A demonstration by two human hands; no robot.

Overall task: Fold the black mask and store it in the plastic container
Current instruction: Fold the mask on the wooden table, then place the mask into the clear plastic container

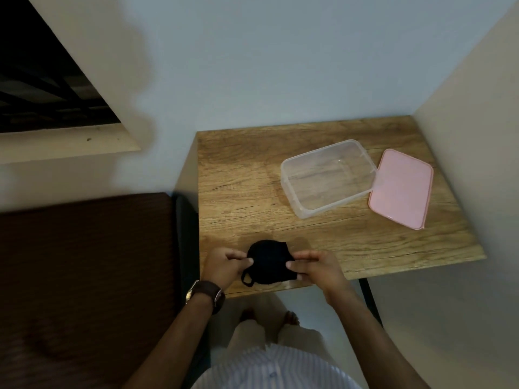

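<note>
We hold the black mask point(269, 262) with both hands near the front edge of the wooden counter point(241, 186). Our left hand point(223, 265) pinches the mask's left side, its fingers point(238, 261) closed on the cloth, and our right hand point(317, 266) pinches the right side in the same way, thumb and fingers point(295, 265) pressed onto the fabric. The mask looks doubled over, and one ear loop point(247, 277) hangs out at its lower left corner. We cannot tell whether the mask rests on the counter or is held just above it.

Farther back and to the right, well apart from the mask, stands the clear plastic container point(327, 178), open. Its pink lid point(401, 189) lies flat on the counter just beside it, touching the container's right edge. A brown watch point(206, 294) sits on our left wrist.
</note>
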